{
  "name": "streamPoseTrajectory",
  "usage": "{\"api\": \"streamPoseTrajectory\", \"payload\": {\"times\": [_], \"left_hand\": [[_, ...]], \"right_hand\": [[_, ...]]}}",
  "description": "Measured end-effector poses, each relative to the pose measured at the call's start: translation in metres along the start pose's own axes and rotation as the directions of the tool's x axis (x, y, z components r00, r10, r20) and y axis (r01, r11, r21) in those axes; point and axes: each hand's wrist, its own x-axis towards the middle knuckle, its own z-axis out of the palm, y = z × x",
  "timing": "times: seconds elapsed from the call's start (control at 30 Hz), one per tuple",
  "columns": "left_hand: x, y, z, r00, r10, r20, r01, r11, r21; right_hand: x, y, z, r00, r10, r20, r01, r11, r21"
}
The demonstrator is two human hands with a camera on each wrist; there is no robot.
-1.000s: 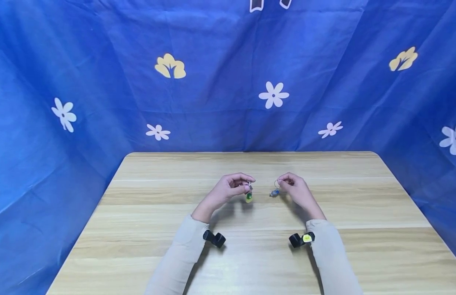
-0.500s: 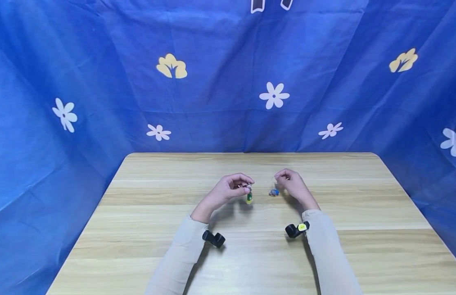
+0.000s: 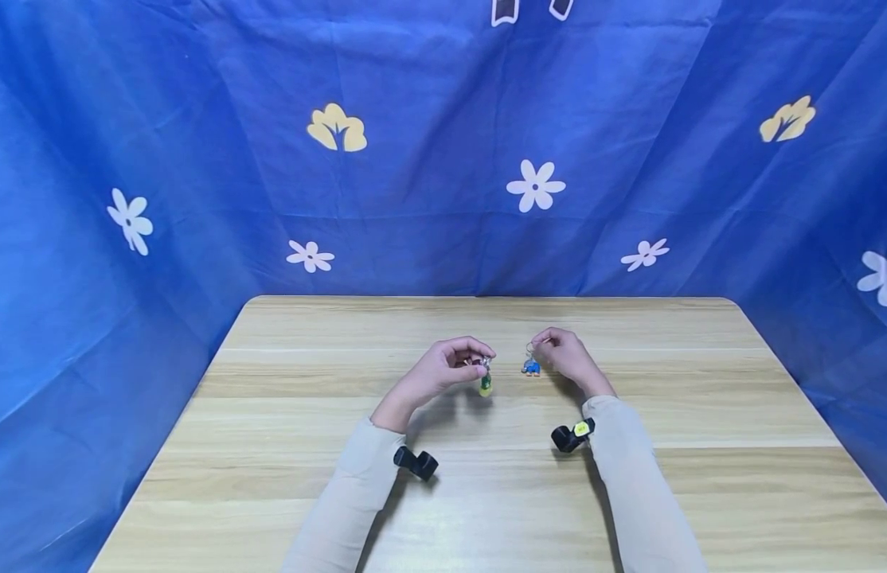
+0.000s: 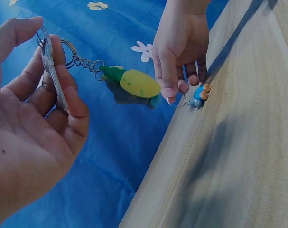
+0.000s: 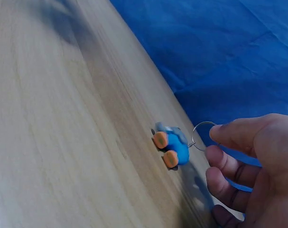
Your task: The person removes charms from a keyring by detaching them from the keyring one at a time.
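Observation:
My left hand holds a silver key between thumb and fingers. From the key's ring and a short chain dangles a green and yellow charm, longish in shape. Across from it, my right hand pinches the thin metal ring of another keychain between thumb and index finger. A small blue figure charm with orange feet and a grey part hangs from that ring, close over the table. The two hands are a short gap apart, and no key shows on the right one's ring.
Both hands are over a light wood-grain table. A blue cloth printed with flowers and trees stands behind its far edge and along both sides. Black wrist cameras sit on the pale sleeves.
My right hand has moved slightly left and farther from me. The blue charm has turned, so its orange feet now show below. My left hand stays nearly still, its charm shifting slightly.

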Motion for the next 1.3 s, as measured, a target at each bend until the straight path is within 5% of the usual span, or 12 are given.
{"api": "streamPoseTrajectory", "payload": {"times": [0.37, 0.57, 0.9, 1.13, 1.3], "left_hand": [[0.001, 0.005, 0.0, 1.0, -0.015, -0.002, 0.015, 0.999, -0.032], [0.0, 0.007, -0.002, 1.0, -0.008, 0.009, 0.009, 0.998, -0.059], [0.001, 0.004, -0.001, 0.999, 0.018, 0.046, -0.015, 0.998, -0.053], [0.001, 0.003, 0.0, 0.994, 0.059, 0.087, -0.055, 0.997, -0.049], [0.002, 0.004, 0.002, 0.989, 0.062, 0.132, -0.057, 0.998, -0.038]], "right_hand": [[0.001, 0.002, 0.0, 0.999, 0.04, -0.02, -0.038, 0.997, 0.074], [-0.019, -0.009, -0.002, 0.997, -0.009, -0.082, 0.025, 0.98, 0.197], [-0.052, -0.044, 0.008, 0.99, -0.109, 0.085, 0.073, 0.935, 0.348], [-0.058, -0.057, 0.018, 0.96, -0.177, 0.217, 0.104, 0.945, 0.309], [-0.061, -0.06, 0.02, 0.919, -0.238, 0.315, 0.131, 0.937, 0.325]]}}
